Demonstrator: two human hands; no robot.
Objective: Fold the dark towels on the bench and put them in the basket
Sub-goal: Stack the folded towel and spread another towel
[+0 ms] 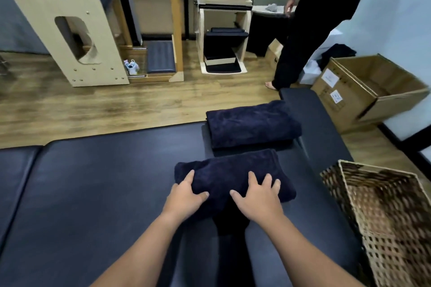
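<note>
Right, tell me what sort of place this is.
Most likely a Pilates studio. A wooden ladder barrel with a padded arch stands on the wood floor, a wooden Pilates chair with dark pads sits by the back wall, and the dark padded bench holds folded towels beside a wicker basket.

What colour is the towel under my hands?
Dark navy, almost black: the folded towel shows best in the head view, close in tone to the bench.

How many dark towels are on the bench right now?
2. The near towel lies folded under both hands, left hand and right hand. The far towel lies folded just beyond it. The basket shows none inside.
</note>
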